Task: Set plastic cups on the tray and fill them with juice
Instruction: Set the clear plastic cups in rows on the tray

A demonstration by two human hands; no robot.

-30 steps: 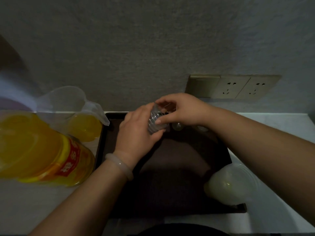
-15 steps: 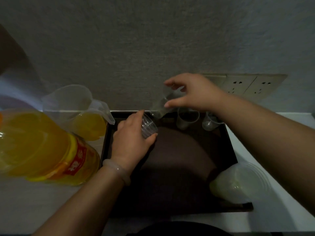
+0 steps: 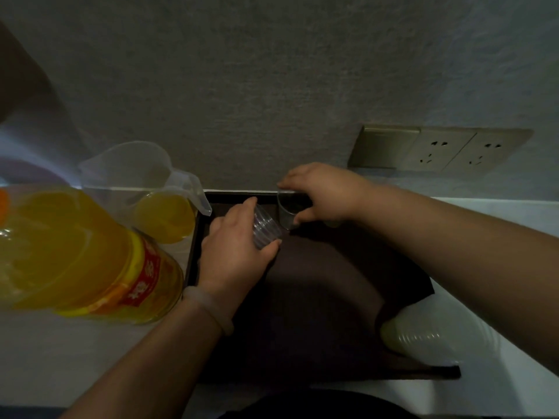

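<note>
You have before you a dark brown tray, clear ribbed cups, a bottle of orange-yellow juice with a red label, a pale bracelet, brass-coloured sockets and a speckled grey wall.

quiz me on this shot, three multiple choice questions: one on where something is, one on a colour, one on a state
1. Where is the single clear plastic cup that the right hand holds?
A. at the far edge of the dark brown tray
B. on a shelf
C. in a sink

2. What colour is the liquid in the big plastic bottle with the red label?
A. green
B. orange-yellow
C. purple

3. What is the left hand doing?
A. lying flat
B. gripping the bottle
C. gripping a stack of ridged clear cups

Answers:
1 A, the cup sits by the tray's back rim, near the wall.
2 B, the bottle shows orange-yellow throughout.
3 C, thumb and fingers curl round the stack.
</note>
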